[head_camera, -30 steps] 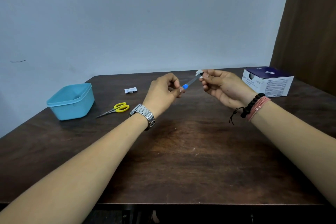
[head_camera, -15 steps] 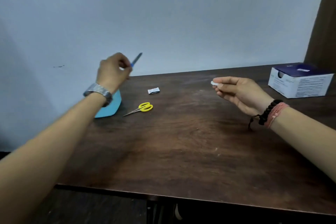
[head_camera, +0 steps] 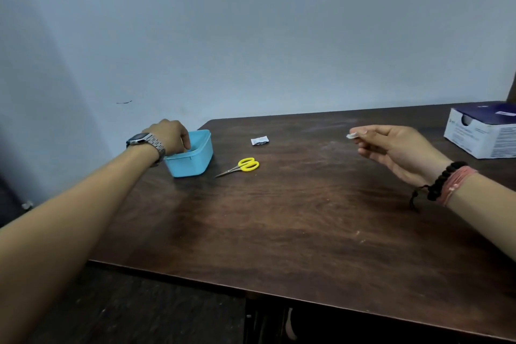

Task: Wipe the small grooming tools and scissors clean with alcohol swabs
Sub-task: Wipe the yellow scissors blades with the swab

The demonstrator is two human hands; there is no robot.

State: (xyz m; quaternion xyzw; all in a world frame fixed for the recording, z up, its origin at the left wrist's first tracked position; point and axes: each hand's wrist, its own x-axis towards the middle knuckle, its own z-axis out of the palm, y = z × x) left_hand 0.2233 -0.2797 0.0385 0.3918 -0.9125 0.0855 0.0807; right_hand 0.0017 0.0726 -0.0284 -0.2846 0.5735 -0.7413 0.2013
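My left hand (head_camera: pixel 167 135) reaches down into the light blue plastic tub (head_camera: pixel 205 149) at the table's far left corner. Its fingertips are hidden behind the tub's rim, and the blue-handled grooming tool is not visible. My right hand (head_camera: pixel 396 149) hovers above the table on the right and pinches a small white alcohol swab (head_camera: pixel 351 135) between thumb and fingertips. Small scissors with yellow handles (head_camera: pixel 245 165) lie flat on the table just right of the tub, blades pointing left.
A torn white swab packet (head_camera: pixel 259 140) lies behind the scissors. A white and dark blue box of swabs (head_camera: pixel 483 134) stands at the far right edge. The dark wooden table (head_camera: pixel 293 218) ends against a pale wall behind.
My left hand carried the blue-handled tool away from the swab, swung left and dropped into the blue tub. My right hand stayed in place with the swab.
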